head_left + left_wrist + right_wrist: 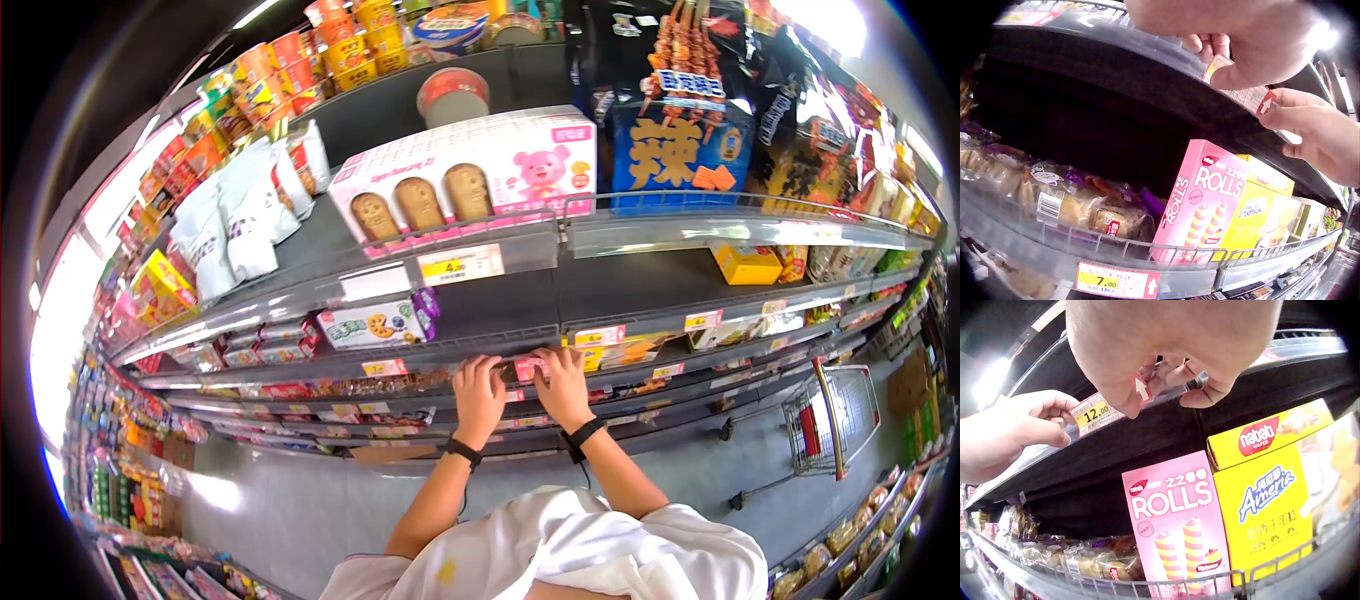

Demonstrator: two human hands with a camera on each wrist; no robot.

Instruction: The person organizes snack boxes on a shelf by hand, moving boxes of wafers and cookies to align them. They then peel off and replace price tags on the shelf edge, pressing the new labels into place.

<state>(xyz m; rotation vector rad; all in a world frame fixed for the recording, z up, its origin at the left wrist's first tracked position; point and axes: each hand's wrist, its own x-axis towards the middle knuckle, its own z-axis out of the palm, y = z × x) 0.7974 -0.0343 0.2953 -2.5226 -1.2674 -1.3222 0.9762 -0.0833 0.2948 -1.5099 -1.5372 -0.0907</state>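
A price tag reading 12.00 lies at the shelf's front rail, its ends between both hands. In the right wrist view my left hand pinches its left end between thumb and fingers. My right hand pinches the end with the red arrow. The left wrist view shows my left hand at the yellow part and my right hand at the arrow end. From the head view, the left hand and right hand are side by side at the shelf edge.
Below the tag stand a pink ROLLS box and a yellow wafer box behind a wire guard, beside bagged pastries. A large cookie box sits on the upper shelf. A shopping cart stands at the right.
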